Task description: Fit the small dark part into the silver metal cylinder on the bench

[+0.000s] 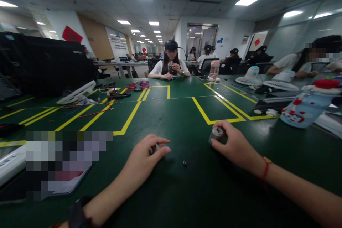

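Observation:
My right hand [236, 142] wraps its thumb and fingers around a short grey metal cylinder [217, 132] that stands on the green table [171, 117]. The cylinder's round top has a dark mark at its middle; its kind is unclear. On the left, my left hand [148, 153] hovers low over the table, thumb and forefinger apart. A small dark metal piece [151, 151] shows between its curled fingers, mostly hidden. Between both hands a tiny metal piece like a nut or collar [184, 163] lies on the table.
A power strip [12, 162] and a blurred flat item [72, 171] lie at left. Behind them are a white fan [77, 92] and bundled wires [139, 85]. At right stands a blue bottle [304, 108]. A person [169, 66] sits opposite.

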`<state>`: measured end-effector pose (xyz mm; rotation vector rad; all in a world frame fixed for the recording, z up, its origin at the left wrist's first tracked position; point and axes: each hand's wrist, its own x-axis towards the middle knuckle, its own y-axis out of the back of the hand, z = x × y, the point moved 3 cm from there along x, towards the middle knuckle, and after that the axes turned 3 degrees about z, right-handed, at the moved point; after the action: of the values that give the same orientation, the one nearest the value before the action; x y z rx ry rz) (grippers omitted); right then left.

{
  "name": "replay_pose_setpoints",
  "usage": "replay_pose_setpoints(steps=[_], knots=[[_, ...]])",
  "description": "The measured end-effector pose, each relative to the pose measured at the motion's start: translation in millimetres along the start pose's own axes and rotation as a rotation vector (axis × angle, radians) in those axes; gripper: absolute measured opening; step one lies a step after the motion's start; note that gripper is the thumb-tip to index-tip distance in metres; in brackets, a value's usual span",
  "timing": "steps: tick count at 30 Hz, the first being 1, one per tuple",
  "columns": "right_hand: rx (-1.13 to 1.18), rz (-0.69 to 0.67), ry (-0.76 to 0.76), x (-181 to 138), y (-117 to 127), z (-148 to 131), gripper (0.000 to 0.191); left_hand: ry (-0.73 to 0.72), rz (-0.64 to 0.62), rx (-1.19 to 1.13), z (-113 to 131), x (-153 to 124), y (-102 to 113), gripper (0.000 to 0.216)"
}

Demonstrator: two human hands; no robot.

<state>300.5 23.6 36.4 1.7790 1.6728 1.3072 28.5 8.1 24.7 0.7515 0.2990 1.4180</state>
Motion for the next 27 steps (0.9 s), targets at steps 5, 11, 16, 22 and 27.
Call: replay_pose_setpoints(steps=[5, 11, 16, 22, 27], knots=[[-0.427, 0.03, -0.244, 36.9, 53.2, 89.4, 0.034, 0.222, 0.16, -0.038, -28.7, 8.3, 21.8, 0.043], [-0.588, -0.032, -0.292, 46.4, 73.7, 125.8, 0.047, 0.237, 0.165, -0.059, -29.5, 10.1, 16.7, 0.046], [-0.431, 0.198, 0.212, 14.8, 33.9, 20.3, 0.043, 0.228, 0.166, -0.055, -28.3, 9.4, 15.9, 0.048], [-0.026, -0.316, 0.581, -36.1, -36.2, -64.6, 0.034, 0.201, 0.148, -0.046, -25.9, 7.7, 14.8, 0.048], [0.024, -0.204, 0.457, -17.4, -20.2, -37.0, 0.026, 0.189, 0.143, -0.036, -26.2, 7.7, 14.7, 0.048]])
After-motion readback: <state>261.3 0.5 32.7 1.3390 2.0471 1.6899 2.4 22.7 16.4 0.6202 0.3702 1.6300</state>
